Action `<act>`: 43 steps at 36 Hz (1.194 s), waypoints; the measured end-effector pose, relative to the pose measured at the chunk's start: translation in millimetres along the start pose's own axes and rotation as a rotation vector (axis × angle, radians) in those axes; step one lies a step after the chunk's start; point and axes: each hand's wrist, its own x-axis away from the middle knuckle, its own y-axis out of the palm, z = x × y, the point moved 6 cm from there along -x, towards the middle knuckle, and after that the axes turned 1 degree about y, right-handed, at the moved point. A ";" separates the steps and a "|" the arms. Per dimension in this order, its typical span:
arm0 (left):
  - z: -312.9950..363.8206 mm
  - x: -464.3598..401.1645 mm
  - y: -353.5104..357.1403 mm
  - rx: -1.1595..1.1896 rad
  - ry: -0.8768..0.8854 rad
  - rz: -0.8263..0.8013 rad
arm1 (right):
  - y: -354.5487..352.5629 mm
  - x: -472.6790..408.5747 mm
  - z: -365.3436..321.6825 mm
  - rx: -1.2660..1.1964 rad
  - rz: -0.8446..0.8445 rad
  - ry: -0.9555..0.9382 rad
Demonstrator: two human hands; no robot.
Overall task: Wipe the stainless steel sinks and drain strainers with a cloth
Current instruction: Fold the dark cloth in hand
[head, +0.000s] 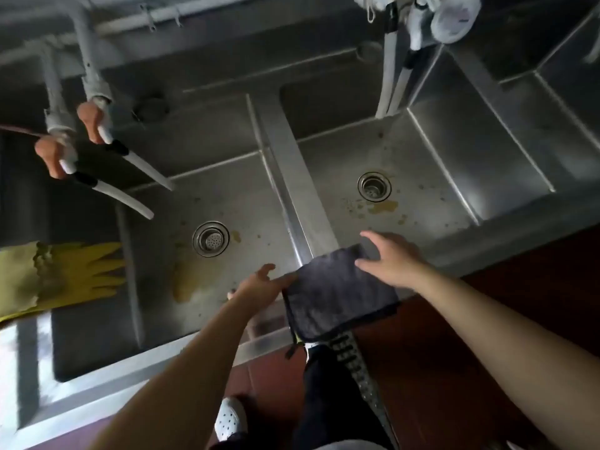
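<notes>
A dark folded cloth (337, 293) lies over the front rim of the divider between two stainless steel sinks. My left hand (259, 287) touches the cloth's left edge with straight fingers. My right hand (389, 258) rests flat on its far right corner. The left sink (162, 254) has a round drain strainer (210, 238) and yellowish stains on its floor. The right sink (438, 177) has its own drain strainer (374, 186) with brown spots around it.
A yellow rubber glove (65, 274) drapes over the left sink's left rim. Two taps with white hoses (130, 157) hang above the left sink. More white hoses (393, 79) hang over the right sink. A third basin (552, 92) is at far right. Red floor lies below.
</notes>
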 end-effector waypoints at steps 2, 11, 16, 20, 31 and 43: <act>6.8 -9.9 3.6 -0.084 -0.055 -0.003 | 3.7 -20.9 6.3 -0.005 -0.190 0.005; 12.1 -12.1 11.9 0.225 -0.085 -0.199 | 21.5 -69.4 24.9 -0.135 -0.619 0.069; 11.8 -3.6 4.0 0.307 -0.014 -0.195 | 22.4 -69.5 29.0 -0.238 -0.514 0.010; 20.4 18.8 -2.2 0.508 0.086 -0.092 | 11.8 -47.8 19.7 -0.385 -0.375 -0.116; 97.3 121.7 -93.6 0.844 0.625 0.223 | -113.8 66.0 -52.6 -0.990 0.168 -0.452; 104.8 168.7 -139.0 0.860 0.685 0.112 | -125.9 136.0 -105.7 -1.168 0.150 -0.379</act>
